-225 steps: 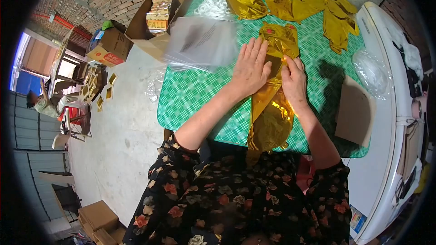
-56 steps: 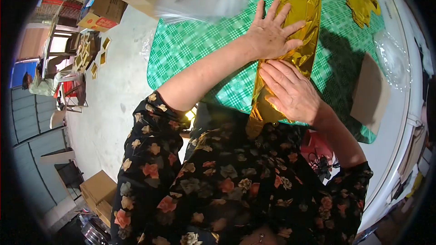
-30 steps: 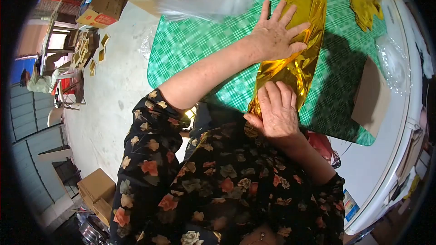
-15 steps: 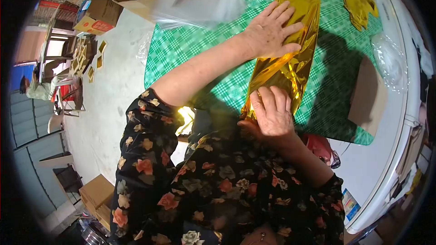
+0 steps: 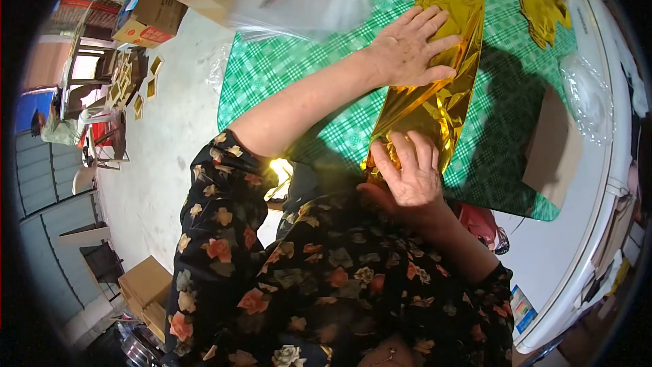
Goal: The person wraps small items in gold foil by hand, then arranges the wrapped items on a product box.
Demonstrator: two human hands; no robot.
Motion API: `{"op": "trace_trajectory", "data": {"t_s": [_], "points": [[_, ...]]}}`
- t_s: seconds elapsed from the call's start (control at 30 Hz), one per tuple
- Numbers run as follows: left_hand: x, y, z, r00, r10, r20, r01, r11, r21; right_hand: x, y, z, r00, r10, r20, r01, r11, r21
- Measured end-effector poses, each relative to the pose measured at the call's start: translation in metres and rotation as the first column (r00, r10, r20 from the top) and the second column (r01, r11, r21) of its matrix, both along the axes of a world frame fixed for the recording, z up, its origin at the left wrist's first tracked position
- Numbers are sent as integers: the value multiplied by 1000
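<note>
Left hand (image 5: 407,47) flat, fingers spread on gold foil balloon (image 5: 441,88), right hand (image 5: 407,173) fingers curled gripping its near end at table (image 5: 285,75) edge, 6 o'clock, bare cloth at 9 o'clock.

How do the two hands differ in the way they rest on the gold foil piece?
The left hand lies flat with fingers spread on the upper part of the gold foil piece, pressing it to the green checked table. The right hand is curled, gathering the crumpled lower end at the table's near edge. Both hands touch the same foil.
</note>
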State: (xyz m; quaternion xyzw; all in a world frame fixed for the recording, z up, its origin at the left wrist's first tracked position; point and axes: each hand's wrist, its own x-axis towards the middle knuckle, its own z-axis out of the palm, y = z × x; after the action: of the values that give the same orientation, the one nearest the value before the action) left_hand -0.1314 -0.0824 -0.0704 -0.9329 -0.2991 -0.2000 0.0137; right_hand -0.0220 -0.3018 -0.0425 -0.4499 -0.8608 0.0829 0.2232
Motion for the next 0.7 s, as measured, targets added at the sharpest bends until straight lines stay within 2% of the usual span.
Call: {"op": "trace_trajectory", "data": {"t_s": [0.17,0.27,0.63,0.7], "points": [[2,-1,13,999,0,-43,-2,998,-64,0,0,0,999,5,41,-5,1000,8],[3,0,4,999,18,-47,-16,999,42,1,0,-5,1000,-7,3,6,1000,27],[3,-2,2,999,5,37,-6,1000,26,1,2,6,1000,5,-7,-5,1000,31],[3,-2,2,999,-3,44,2,1000,16,1,-1,1,1000,0,4,0,1000,-18]]}}
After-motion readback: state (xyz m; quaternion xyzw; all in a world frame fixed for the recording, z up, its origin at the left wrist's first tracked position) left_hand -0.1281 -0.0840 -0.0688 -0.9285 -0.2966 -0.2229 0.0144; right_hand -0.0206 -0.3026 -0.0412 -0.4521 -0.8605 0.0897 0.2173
